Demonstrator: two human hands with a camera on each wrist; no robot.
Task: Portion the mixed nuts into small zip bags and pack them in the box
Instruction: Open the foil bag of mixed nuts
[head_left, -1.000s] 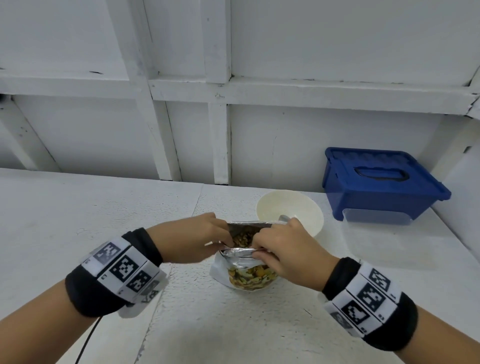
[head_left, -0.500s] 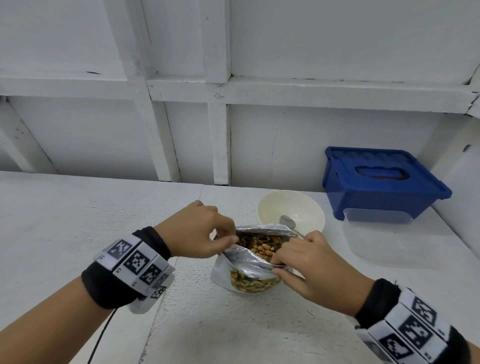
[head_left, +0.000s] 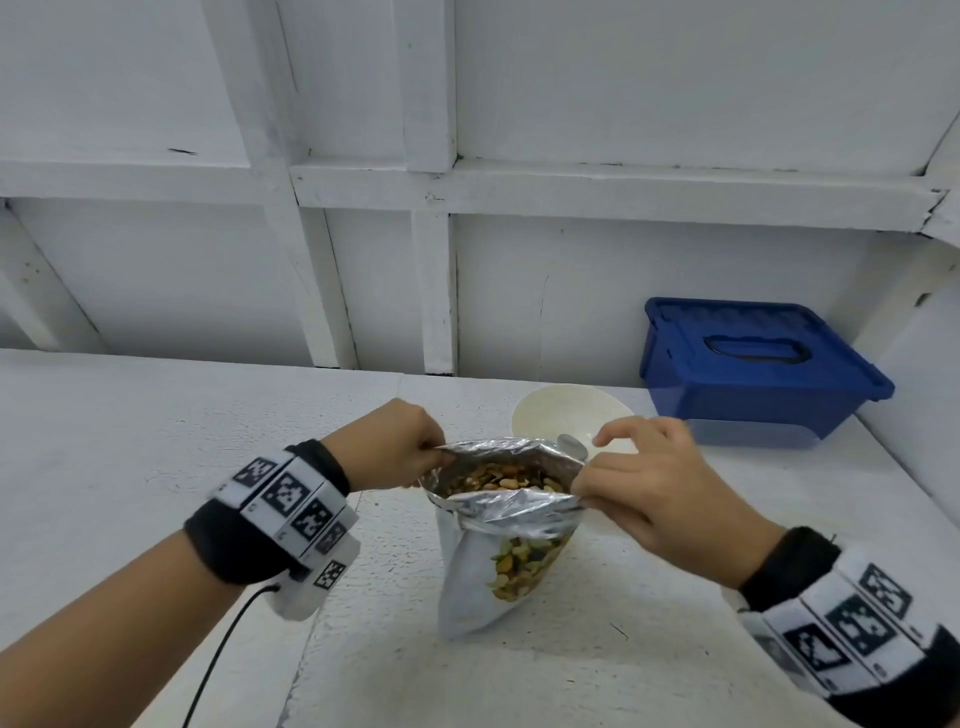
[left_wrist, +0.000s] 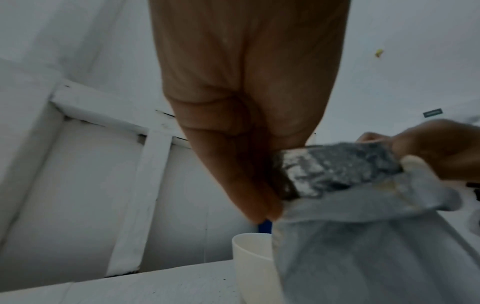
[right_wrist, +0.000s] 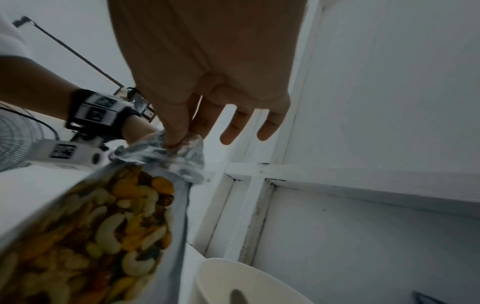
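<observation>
A silver foil bag of mixed nuts stands on the white table with its mouth pulled wide, nuts showing inside and through a clear front window. My left hand pinches the left rim of the bag. My right hand pinches the right rim between thumb and forefinger, the other fingers spread. The nuts fill the right wrist view. Behind the bag sits a cream bowl with a metal spoon in it. A blue-lidded plastic box stands at the back right, lid on.
A white panelled wall closes the back of the table, and a side wall stands right of the box. A black cable hangs from my left wrist. The bowl sits close beside the bag.
Both hands have drawn apart and upward, stretching the bag's mouth wide. The bag has risen from slumped to upright, and the nuts inside now show from above.
</observation>
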